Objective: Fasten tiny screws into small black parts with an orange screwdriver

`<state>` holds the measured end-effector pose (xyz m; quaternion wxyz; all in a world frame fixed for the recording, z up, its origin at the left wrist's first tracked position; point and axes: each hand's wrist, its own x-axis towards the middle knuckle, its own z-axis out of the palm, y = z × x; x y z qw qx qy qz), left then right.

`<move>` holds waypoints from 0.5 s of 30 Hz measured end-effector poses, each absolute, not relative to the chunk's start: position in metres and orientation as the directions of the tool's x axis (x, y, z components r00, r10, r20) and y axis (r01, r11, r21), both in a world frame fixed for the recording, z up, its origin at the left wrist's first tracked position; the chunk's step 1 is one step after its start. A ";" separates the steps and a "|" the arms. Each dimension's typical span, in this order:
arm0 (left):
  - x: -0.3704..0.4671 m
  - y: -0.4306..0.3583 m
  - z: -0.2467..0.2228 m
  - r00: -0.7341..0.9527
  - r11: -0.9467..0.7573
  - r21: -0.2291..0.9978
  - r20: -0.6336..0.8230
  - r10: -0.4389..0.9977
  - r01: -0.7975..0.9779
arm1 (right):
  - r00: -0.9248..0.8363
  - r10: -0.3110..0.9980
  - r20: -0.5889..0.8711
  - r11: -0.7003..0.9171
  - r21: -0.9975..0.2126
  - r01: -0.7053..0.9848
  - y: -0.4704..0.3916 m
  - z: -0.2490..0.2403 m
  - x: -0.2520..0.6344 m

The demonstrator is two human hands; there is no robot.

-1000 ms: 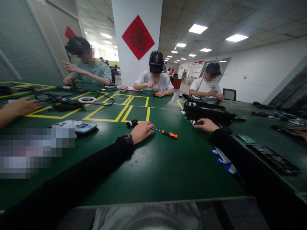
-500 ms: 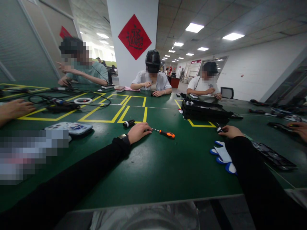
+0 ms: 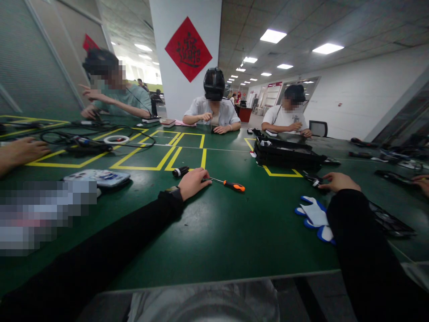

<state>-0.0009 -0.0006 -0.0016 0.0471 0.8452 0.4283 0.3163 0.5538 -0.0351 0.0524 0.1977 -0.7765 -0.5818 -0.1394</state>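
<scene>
In a wide office under bright ceiling panels (image 3: 273, 36), before a white pillar (image 3: 170, 95) with a red diamond-shaped poster (image 3: 188, 49): a broad dark-green table (image 3: 234, 241), marked with rectangles of yellow tape (image 3: 204, 157). On its near half, about in the middle, a slim orange-and-black screwdriver (image 3: 232, 184) with a thin metal shaft. Lying with the long axis mostly sideways, shaft toward the left hand (image 3: 194, 183), handle to the right and slightly nearer to the table's front edge. Clearly closer to the left hand than to the right hand (image 3: 341, 182); well apart from the latter. Both hands far from each other, backs upward. On the left, fingers bent low at the tip end of the shaft; impossible to tell whether closed on it or only resting beside it. On the right, fingertips at a small black object with whitish marks (image 3: 314, 180), too blurred to name; pinched or merely touched, not possible to say. Just behind the left hand, a short black cylinder with pale bands (image 3: 182, 171). In front of the right hand, beside the black sleeve (image 3: 355, 232), a white fabric glove with blue edges (image 3: 315, 213). Farther back, a long black open tray (image 3: 288, 154).
</scene>
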 end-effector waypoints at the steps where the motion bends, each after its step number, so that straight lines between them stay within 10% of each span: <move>1: -0.001 0.000 -0.001 0.425 -0.621 0.341 0.497 0.756 0.706 | 0.279 0.863 0.422 -0.246 -0.132 0.960 -0.034 0.062 0.545; 9: 0.000 0.003 -0.003 0.362 -0.560 0.369 0.482 0.798 0.742 | -0.402 0.893 0.202 0.447 -0.304 0.841 -0.040 0.086 0.329; 15: 0.003 0.010 -0.005 0.390 -0.587 0.475 0.452 0.802 0.656 | -0.430 0.844 0.320 0.493 -0.152 0.856 -0.050 0.026 0.240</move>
